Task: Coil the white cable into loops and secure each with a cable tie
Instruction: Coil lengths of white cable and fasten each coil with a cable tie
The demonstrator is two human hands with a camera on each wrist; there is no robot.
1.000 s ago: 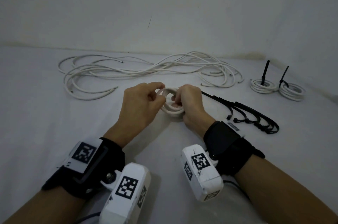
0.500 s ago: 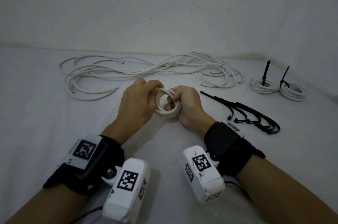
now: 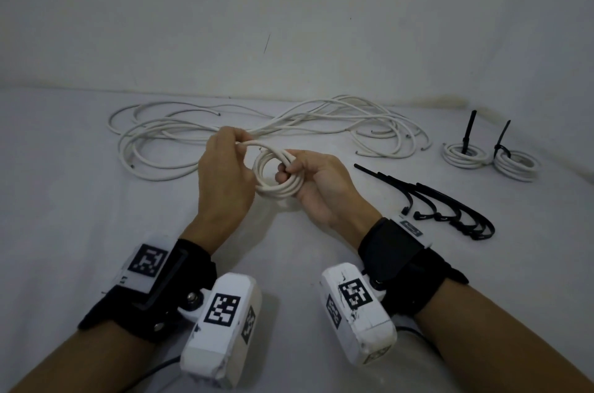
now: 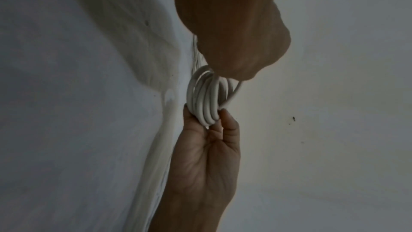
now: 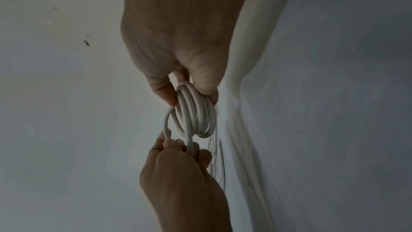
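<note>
Fingers (image 3: 284, 171) of the right hand (image 3: 321, 187) curled through a small coil (image 3: 278, 179) of white cable, thumb pinching its top; fingers of the left hand (image 3: 221, 174) pinching the coil's free end (image 3: 254, 144), just left of it; loose cables (image 3: 257, 132) beyond the fingers; black ties (image 3: 450, 206) to their right; two tied coils (image 3: 488, 158) farther right.

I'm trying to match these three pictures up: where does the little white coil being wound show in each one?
Head: the coil sits centre, between both hands.
Left wrist: coil mid-frame, seen edge-on, above the right hand.
Right wrist: coil mid-frame, below the right hand, above the left hand.
Shared landmark: the right thumb pinching the loops.
</note>
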